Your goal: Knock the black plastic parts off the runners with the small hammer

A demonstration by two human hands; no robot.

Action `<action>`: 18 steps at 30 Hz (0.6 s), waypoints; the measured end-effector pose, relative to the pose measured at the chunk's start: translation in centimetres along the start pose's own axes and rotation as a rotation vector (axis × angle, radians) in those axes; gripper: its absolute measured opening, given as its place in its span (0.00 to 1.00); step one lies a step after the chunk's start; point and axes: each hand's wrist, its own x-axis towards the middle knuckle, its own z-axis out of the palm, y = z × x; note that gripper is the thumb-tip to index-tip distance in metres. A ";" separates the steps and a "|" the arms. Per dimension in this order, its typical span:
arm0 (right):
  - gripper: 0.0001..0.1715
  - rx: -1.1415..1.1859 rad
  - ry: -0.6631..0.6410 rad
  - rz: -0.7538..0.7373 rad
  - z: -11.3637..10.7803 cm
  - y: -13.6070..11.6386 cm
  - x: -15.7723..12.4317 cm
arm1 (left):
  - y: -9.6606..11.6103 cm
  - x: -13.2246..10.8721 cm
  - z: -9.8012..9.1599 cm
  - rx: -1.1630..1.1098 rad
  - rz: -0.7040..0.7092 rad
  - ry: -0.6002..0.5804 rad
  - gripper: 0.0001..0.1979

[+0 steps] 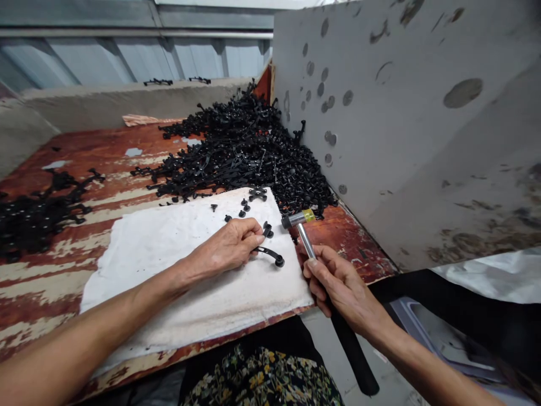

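Small two-faced hammer [306,241]: metal head, dark face [285,222] at one end, yellow face [310,215] at the other; bright metal shaft, long black handle [353,352]. Held in the grip of the right hand [338,279], near where shaft meets handle. Head uppermost, just beside the right edge of the white cloth [156,242], dark face toward the left hand [236,242]; handle slants down and rightward. Black strip [269,252]: slim, bowed, slotted, ending in a round knobbed seat. Pinched by the left hand over the cloth, knobbed end out to the right. Rounded black bit [267,229] just above, at the fingertips; cannot tell whether it joins the strip, fingers hide the middle.
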 end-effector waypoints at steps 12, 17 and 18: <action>0.20 0.140 0.012 0.045 -0.3 0.3 0.4 | 0.7 0.3 0.4 0.033 -0.052 0.035 0.07; 0.21 0.141 0.003 0.044 -0.2 0.3 0.3 | 0.4 0.4 0.3 0.051 -0.035 0.028 0.07; 0.21 0.142 0.002 0.043 -0.2 0.3 0.3 | 0.2 0.5 0.3 0.062 -0.024 0.027 0.08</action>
